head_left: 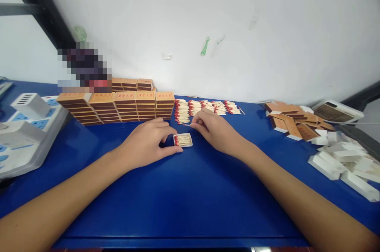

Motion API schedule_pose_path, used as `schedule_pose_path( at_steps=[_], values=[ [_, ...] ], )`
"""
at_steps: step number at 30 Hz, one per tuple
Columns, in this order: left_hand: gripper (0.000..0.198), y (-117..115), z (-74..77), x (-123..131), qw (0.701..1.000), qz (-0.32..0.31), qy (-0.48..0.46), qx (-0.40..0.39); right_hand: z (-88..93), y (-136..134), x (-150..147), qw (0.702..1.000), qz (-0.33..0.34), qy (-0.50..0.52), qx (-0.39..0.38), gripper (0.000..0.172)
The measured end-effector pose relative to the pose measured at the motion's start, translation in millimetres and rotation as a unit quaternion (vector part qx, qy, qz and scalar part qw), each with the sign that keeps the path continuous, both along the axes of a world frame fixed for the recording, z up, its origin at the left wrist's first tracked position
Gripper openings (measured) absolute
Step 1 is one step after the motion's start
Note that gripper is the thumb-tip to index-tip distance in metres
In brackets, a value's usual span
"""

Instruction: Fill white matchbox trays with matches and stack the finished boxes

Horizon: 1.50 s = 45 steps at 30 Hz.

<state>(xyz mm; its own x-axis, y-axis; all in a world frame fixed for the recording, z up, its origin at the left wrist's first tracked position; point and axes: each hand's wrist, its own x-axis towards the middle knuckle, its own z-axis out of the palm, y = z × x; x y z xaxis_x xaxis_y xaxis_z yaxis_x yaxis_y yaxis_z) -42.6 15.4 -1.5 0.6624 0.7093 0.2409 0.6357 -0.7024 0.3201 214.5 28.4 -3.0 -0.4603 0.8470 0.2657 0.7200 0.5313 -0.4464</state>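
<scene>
A small white matchbox tray (191, 140) with red-headed matches (183, 140) lying in it rests on the blue table. At its left end, my left hand (148, 141) has thumb and forefinger around the tray, closed on it. My right hand (215, 130) is just above and right of the tray, with thumb and forefinger pinched on a single match (186, 125) that points left. Beyond my hands, loose matches (182, 111) lie in several bunches, heads mostly to the left.
Stacked matchboxes (127, 105) form a wall at the back left. Loose matchbox sleeves (292, 119) and white trays (341, 157) are heaped at the right. A white power strip (44, 141) with plugs is at far left, and a white wall (237, 26) rises behind the table (184, 200).
</scene>
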Motion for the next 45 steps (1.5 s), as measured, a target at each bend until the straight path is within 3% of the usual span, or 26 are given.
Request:
schedule_pose_path(
  at_steps=[4,8,15,22,45],
  values=[
    [0.034,0.0,-0.6,0.3,1.0,0.012,-0.005,-0.007,10.4,-20.2,-5.4,0.999,0.036,0.006,-0.023,0.011],
    [0.035,0.2,-1.1,0.6,1.0,0.018,-0.003,-0.011,8.7,-30.8,-16.3,0.998,0.046,-0.038,-0.026,0.008],
    [0.034,-0.3,-1.6,1.2,1.0,-0.005,-0.005,-0.001,3.1,-19.6,-15.6,1.0,0.012,0.016,-0.008,0.008],
    [0.037,-0.6,-1.1,0.4,1.0,-0.002,-0.002,0.002,-0.7,-10.7,-11.7,0.996,0.053,0.06,-0.036,0.008],
    [0.034,-0.3,0.2,-0.1,1.0,-0.015,0.0,-0.002,7.8,-21.0,-8.9,0.991,0.117,0.042,-0.058,0.015]
  ],
)
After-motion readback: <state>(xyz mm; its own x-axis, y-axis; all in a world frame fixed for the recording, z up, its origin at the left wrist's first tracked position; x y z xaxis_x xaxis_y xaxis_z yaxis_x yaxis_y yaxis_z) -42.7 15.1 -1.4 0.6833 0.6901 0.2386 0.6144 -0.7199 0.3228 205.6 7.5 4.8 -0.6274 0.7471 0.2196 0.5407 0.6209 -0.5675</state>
